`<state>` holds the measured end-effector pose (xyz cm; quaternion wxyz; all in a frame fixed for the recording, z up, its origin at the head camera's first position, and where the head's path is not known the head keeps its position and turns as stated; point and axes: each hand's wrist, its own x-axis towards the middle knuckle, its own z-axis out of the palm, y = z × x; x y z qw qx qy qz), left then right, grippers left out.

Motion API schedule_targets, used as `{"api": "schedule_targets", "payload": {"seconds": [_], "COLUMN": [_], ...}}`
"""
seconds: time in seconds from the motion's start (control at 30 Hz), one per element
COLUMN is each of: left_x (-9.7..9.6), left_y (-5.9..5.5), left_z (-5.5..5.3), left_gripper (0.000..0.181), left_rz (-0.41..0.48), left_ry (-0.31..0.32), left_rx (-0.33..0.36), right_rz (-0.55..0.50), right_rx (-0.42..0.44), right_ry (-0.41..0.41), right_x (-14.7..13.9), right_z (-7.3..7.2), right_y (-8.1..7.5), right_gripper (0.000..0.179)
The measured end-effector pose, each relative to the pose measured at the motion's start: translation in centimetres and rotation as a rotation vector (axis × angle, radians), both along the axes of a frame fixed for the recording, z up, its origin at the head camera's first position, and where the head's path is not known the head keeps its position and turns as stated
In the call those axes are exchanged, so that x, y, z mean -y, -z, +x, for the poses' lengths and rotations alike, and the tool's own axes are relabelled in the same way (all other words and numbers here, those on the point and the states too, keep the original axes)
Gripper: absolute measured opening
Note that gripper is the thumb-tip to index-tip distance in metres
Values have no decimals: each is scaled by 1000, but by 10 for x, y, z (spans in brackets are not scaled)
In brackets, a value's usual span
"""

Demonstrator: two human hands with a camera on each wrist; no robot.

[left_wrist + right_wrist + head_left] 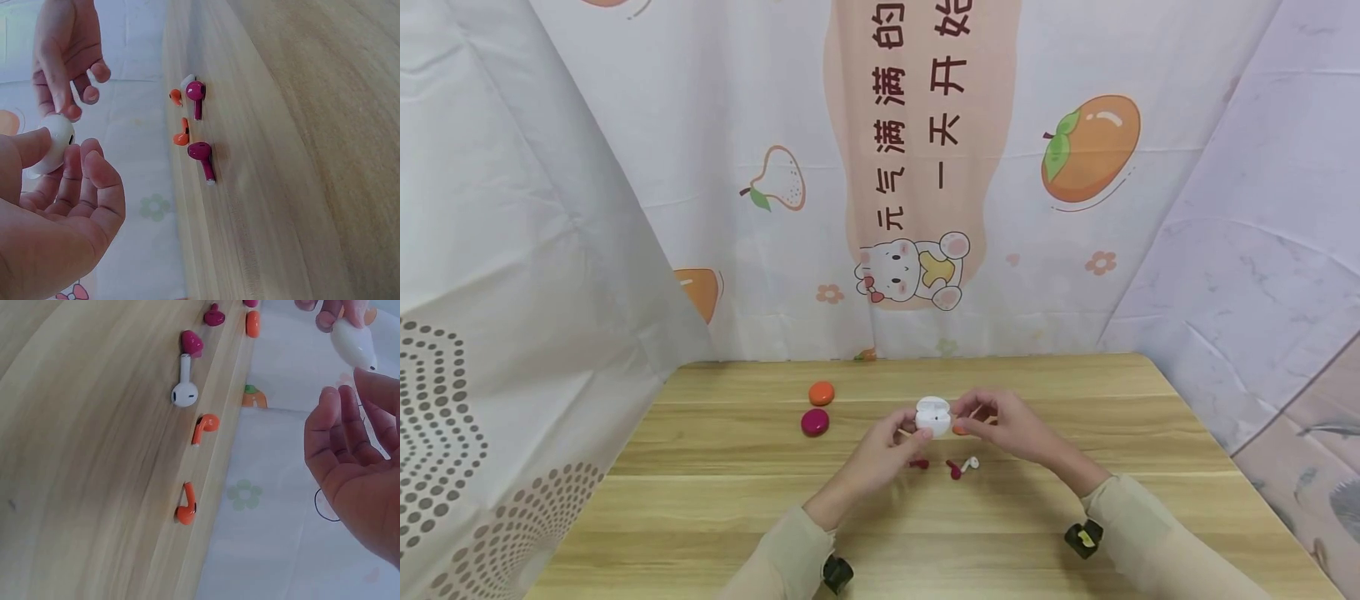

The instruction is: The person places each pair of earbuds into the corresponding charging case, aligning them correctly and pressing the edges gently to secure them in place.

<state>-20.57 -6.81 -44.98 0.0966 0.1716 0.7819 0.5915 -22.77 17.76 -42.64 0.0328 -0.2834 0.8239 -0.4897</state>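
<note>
Earbud case [932, 418], white with its lid raised, was gripped above the wooden table [1000, 542] between your left hand [887, 450]'s thumb and fingers, its wider axis running sideways and its opening facing you. Your right hand [1000, 421], fingers loosely bent, met its right edge; whether they pinched it, you couldn't tell. What lay inside was unclear. Below, your white earbud [184, 394] pointed its stem toward a magenta earbud [192, 344]. In the head view, your right fingers partly covered an orange earbud [960, 429].
</note>
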Motion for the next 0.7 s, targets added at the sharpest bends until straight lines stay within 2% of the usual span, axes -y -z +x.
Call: {"api": "schedule_targets", "payload": {"seconds": [0.13, 0.37, 0.43, 0.63, 0.7], "left_x": [0, 0, 0, 0, 0], "left_y": [0, -1, -1, -2, -2], "left_z": [-1, -1, 0, 1, 2], "left_gripper": [36, 32, 32, 33, 33], "left_rz": [-6, 16, 17, 2, 3], "left_ry": [-4, 9, 12, -2, -3], "left_rx": [-14, -20, -20, -10, -12], "right_rz": [30, 128, 197, 432, 471], "right_rx": [-37, -45, -123, -463, -483], "right_ry": [-36, -124, -125, -133, -180], "right_x": [-3, -10, -12, -16, -17], "right_z": [-3, -6, -6, -5, -4], "right_y": [4, 13, 17, 32, 34], "right_gripper": [11, 12, 12, 14, 16]}}
